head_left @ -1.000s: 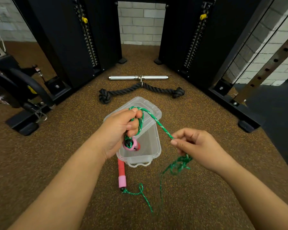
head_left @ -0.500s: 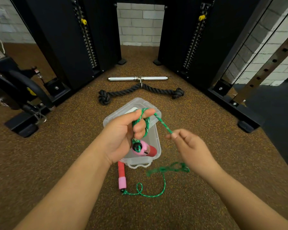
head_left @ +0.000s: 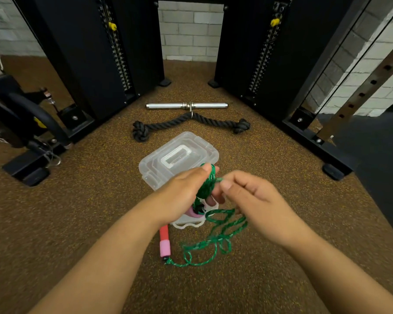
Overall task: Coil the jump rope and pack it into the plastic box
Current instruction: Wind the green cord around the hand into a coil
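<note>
**Green rope half coiled above the box**

Green rope [head_left: 205, 184] is wound in several turns around the fingers of the left hand [head_left: 179, 196], which is curled shut on the coil, one pink handle [head_left: 194, 213] hanging just below it. The right hand [head_left: 247, 196] pinches the free strand beside the coil, its other fingers loosely bent. Coiling looks about midway: loose loops and the second handle [head_left: 164, 243] lie on the floor [head_left: 77, 211], near the box [head_left: 182, 155] under the hands. Next, I judge, another wrap needs slack fed steadily without snagging the tangle.
</note>
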`<state>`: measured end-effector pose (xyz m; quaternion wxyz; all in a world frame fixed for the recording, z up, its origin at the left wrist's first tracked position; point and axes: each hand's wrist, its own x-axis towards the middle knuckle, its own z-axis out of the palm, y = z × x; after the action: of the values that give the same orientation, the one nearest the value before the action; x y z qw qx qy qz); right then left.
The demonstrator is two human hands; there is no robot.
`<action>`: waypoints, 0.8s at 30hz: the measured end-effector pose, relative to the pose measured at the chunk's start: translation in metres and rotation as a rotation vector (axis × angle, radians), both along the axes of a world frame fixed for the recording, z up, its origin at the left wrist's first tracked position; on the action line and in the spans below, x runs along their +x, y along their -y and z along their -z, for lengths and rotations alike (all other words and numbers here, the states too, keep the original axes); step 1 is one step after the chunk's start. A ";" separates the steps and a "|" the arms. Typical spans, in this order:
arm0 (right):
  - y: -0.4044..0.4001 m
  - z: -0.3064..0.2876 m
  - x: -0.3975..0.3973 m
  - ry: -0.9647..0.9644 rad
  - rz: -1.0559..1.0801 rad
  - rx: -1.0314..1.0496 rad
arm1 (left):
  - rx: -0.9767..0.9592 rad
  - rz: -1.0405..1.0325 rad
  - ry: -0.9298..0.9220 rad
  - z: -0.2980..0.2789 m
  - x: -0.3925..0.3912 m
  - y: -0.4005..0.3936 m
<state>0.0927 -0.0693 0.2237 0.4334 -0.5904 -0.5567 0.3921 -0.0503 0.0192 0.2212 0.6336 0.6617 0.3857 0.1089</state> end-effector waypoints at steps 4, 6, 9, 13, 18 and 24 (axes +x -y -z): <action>-0.005 -0.001 0.015 -0.157 0.095 -0.083 | -0.042 0.180 -0.013 -0.001 0.000 -0.002; -0.006 0.007 0.022 -0.136 0.178 -0.117 | -0.090 0.205 -0.013 0.003 0.001 -0.003; -0.006 0.013 0.025 -0.226 0.227 -0.190 | -0.097 0.161 0.037 0.004 0.004 -0.002; -0.005 0.015 0.026 -0.316 0.062 -0.238 | -0.145 0.026 0.160 0.003 0.004 -0.008; -0.003 0.022 0.024 -0.179 -0.019 -0.248 | -0.277 -0.144 0.285 0.003 0.002 -0.013; -0.004 0.032 0.015 -0.044 0.058 -0.211 | -0.422 -0.289 0.423 0.002 0.006 -0.013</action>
<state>0.1081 -0.0655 0.1921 0.3920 -0.6400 -0.4851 0.4488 -0.0446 0.0319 0.2188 0.8007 0.4170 0.3495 0.2505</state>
